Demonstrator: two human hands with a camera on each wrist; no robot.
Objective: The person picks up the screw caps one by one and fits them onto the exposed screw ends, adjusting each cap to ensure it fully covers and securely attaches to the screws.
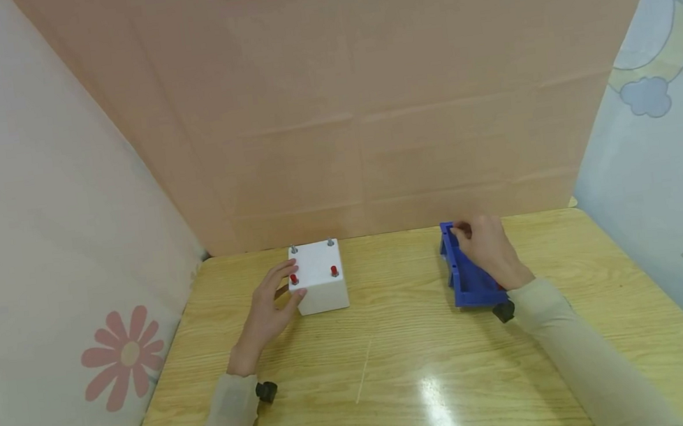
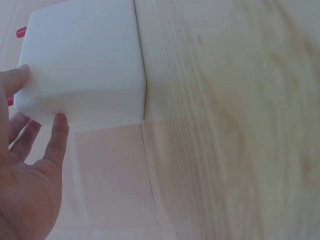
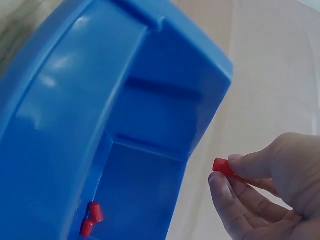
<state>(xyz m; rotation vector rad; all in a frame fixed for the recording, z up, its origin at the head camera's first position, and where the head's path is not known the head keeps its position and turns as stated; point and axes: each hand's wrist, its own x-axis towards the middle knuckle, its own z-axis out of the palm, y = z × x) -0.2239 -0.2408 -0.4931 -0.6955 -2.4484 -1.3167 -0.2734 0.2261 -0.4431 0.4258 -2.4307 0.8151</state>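
A white box (image 1: 319, 279) stands on the wooden table, with metal bolts (image 1: 330, 242) at the far corners of its top and red caps (image 1: 334, 270) on the near ones. My left hand (image 1: 268, 305) holds the box's left side, thumb at the near face and fingers spread past the corner; in the left wrist view the thumb (image 2: 17, 80) touches it. Over the blue bin (image 1: 472, 282), my right hand (image 1: 490, 249) pinches a small red cap (image 3: 223, 167) between thumb and fingertips. Two more red caps (image 3: 95, 212) lie inside the bin in the right wrist view.
The wooden table (image 1: 385, 376) meets a brown paper-like backing (image 1: 354, 99) at its far edge. Patterned cloth walls (image 1: 18, 207) rise on both sides. Between the box and the bin is a stretch of tabletop.
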